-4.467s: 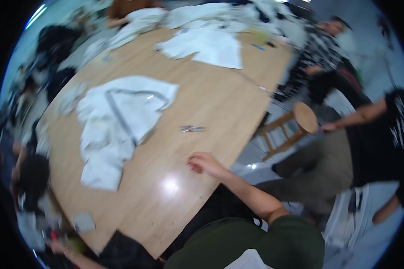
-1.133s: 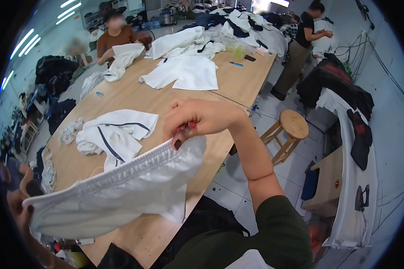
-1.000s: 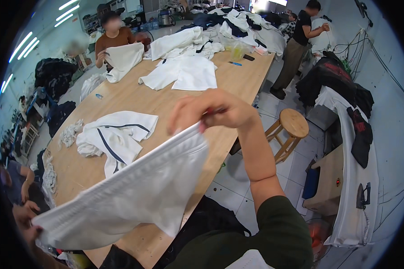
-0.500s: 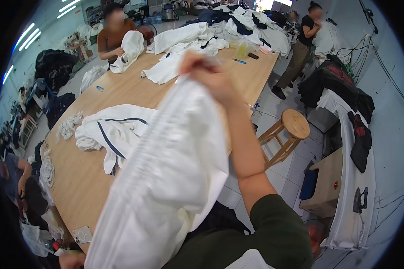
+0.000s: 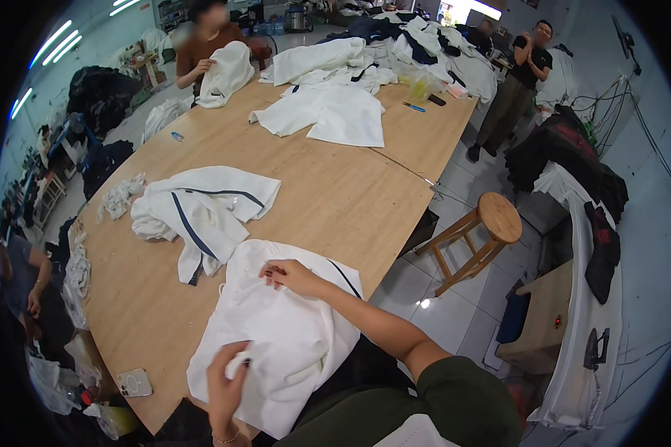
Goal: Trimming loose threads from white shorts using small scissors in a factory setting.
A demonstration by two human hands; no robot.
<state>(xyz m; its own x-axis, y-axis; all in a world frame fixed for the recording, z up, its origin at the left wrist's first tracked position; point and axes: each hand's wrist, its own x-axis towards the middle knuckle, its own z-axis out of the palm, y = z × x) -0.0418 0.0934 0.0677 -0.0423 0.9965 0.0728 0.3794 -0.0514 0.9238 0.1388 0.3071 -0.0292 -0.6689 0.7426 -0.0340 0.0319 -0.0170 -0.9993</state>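
Observation:
A white garment (image 5: pixel 291 335) with a thin navy strip near its right edge lies in front of me, partly on the wooden table (image 5: pixel 335 194) and partly over its near edge. My right hand (image 5: pixel 294 277) rests on the garment's upper part, its fingers bent and apart. Lower down, my left hand (image 5: pixel 227 384) hovers at or touches the cloth on the left side, thumb and fingers spread. A second white garment (image 5: pixel 216 195) with navy strips lies crumpled just beyond, to the left.
White pieces (image 5: pixel 320 112) lie farther off, before a big heap of clothes. A co-worker (image 5: pixel 212 45) holds white cloth across the table; another person (image 5: pixel 525 74) stands far right. A wooden stool (image 5: pixel 499 217), an iron (image 5: pixel 595 349) and a phone (image 5: pixel 134 383) are nearby.
The white garment, held up and stretched by my hands before, now lies spread on the table. My right hand has come down and nearer; my left has moved in from the lower left.

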